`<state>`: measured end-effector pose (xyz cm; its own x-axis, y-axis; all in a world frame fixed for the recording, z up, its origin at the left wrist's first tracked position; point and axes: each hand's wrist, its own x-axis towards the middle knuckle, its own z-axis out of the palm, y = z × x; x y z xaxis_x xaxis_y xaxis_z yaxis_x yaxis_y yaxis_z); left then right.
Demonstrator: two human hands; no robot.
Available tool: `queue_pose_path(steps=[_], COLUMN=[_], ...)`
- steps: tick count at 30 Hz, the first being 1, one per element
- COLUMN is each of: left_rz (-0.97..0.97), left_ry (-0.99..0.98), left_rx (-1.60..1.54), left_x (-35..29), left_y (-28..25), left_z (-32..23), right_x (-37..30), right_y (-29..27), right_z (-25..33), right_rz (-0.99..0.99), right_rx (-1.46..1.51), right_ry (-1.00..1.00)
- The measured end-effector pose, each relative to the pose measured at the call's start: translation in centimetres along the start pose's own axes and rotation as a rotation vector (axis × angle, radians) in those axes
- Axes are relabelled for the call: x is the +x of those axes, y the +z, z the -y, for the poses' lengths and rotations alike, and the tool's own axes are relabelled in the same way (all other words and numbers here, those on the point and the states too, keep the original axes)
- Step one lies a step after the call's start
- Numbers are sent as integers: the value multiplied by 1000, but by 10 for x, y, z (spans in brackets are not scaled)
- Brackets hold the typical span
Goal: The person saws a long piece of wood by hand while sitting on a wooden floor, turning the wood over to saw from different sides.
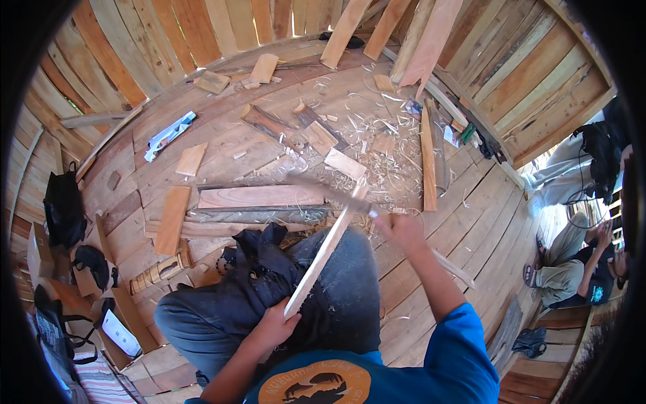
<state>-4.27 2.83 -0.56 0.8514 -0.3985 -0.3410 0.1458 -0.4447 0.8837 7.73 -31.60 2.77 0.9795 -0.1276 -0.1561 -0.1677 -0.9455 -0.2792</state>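
My left hand (pixel 274 326) is closed round the near end of a long, pale wooden strip (pixel 326 252). The strip slants up and away across my lap, its far end over the wood pieces on the floor. A knife (pixel 330 190) is gripped in my right hand (pixel 402 232). Its blade, smeared by motion, lies across the strip near the far end and points left. Beyond my right forearm a pale stick (pixel 454 269) shows; whether it belongs to the knife I cannot tell. Dark cloth (pixel 259 259) covers part of my lap.
Shavings (pixel 397 148) and offcuts litter the plank floor ahead. A board (pixel 262 196) lies before my knees, another board (pixel 173 220) to its left. Cardboard boxes (pixel 128 316) and bags stand at left. Planks (pixel 431 40) lean on the far wall. People (pixel 572 262) sit at right.
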Motion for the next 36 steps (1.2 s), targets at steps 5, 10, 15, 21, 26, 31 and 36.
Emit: queue_pose_path(steps=[5, 10, 15, 21, 26, 31, 36], left_rz=[45, 15, 88, 88, 79, 68, 70], left_ry=[18, 7, -137, -147, -177, -171, -187], left_rx=[-7, -23, -75, -83, 26, 25, -3], left_x=[0, -2, 6, 6, 7, 5, 6], left_y=[-4, -3, -4, -5, -3, 1, 4], left_z=[-1, -6, -7, -20, -37, -37, -35], right_x=[14, 52, 15, -18, -27, -19, 1], right_y=[18, -20, -11, 12, 3, -3, 8], right_z=[-12, -71, -38, 18, 40, 31, -2], right_rz=[-23, -204, -191, 8, 223, 237, 85], right_rx=[-45, 103, 208, 572, 301, 199, 163], right_ry=[-48, 348, 191, 122, -96, -112, -141])
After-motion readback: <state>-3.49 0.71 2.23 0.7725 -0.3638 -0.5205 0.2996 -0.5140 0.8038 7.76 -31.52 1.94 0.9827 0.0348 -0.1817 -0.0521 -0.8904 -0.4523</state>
